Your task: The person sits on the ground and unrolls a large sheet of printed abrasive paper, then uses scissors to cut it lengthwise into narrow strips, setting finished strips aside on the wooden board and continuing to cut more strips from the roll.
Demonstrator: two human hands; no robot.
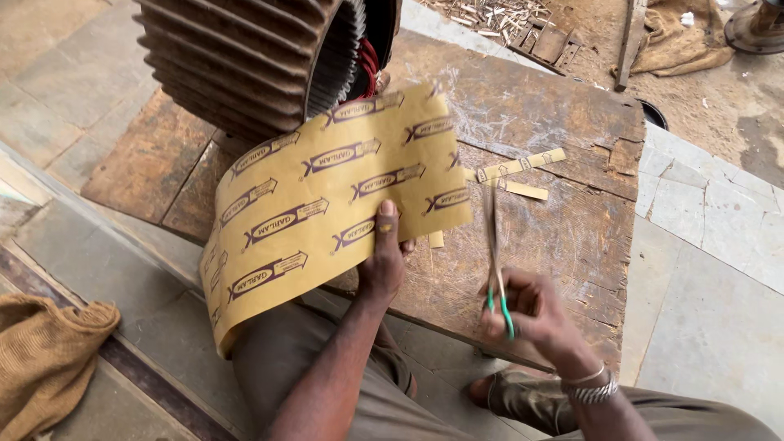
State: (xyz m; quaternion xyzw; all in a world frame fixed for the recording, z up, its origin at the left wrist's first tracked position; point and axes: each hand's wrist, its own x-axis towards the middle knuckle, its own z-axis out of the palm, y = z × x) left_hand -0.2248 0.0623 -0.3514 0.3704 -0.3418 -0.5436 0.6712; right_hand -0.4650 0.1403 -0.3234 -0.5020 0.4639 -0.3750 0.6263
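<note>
My left hand [382, 263] pinches the lower right edge of a large yellow sheet of printed insulation paper [327, 196], thumb on top, holding it up over a worn wooden board [563, 237]. My right hand [531, 314] grips a pair of scissors with green handles [496, 269], blades pointing away and blurred, just right of the sheet's cut edge. Two narrow yellow paper strips [521, 166] lie on the board beyond the scissor tips. A bracelet is on my right wrist.
A large ribbed motor stator [253, 57] with red wires stands at the board's far left. A burlap sack [45, 359] lies at lower left. Wood scraps [498, 16] and another sack [682, 37] lie at the back. My knees are below the board.
</note>
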